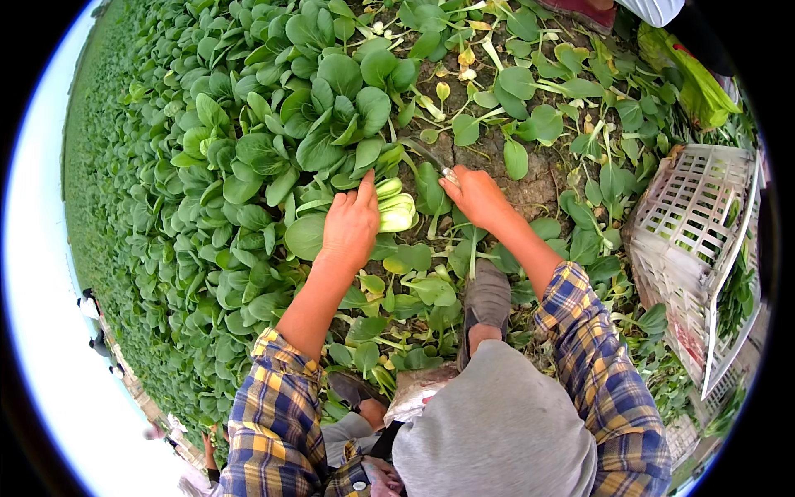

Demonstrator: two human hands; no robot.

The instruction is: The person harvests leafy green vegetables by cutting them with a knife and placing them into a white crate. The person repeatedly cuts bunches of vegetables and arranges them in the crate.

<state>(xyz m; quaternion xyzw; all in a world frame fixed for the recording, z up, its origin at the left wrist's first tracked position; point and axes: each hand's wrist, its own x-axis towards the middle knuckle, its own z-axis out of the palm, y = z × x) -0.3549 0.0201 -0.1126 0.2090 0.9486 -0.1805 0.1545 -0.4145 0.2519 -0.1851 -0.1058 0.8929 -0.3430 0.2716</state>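
My left hand (352, 227) is closed around a few cut heads of bok choy (395, 212), whose pale green bases point right. Its index finger reaches toward the leaves of a large bok choy plant (338, 118) standing at the edge of the crop. To the right, my right hand (477, 197) grips the handle of a harvesting knife (428, 153). The thin, curved metal blade points up and left, low over the soil near that plant's base. Leaves partly cover the blade's tip, so I cannot tell whether it touches the stem.
Dense bok choy (186, 205) fills the left. Loose trimmed leaves (522, 84) litter the soil. At right stands a white plastic crate (683, 211) holding greens, with a green plastic bag (689, 77) beyond it. My shoe (487, 298) is just below my hands. Other people are nearby.
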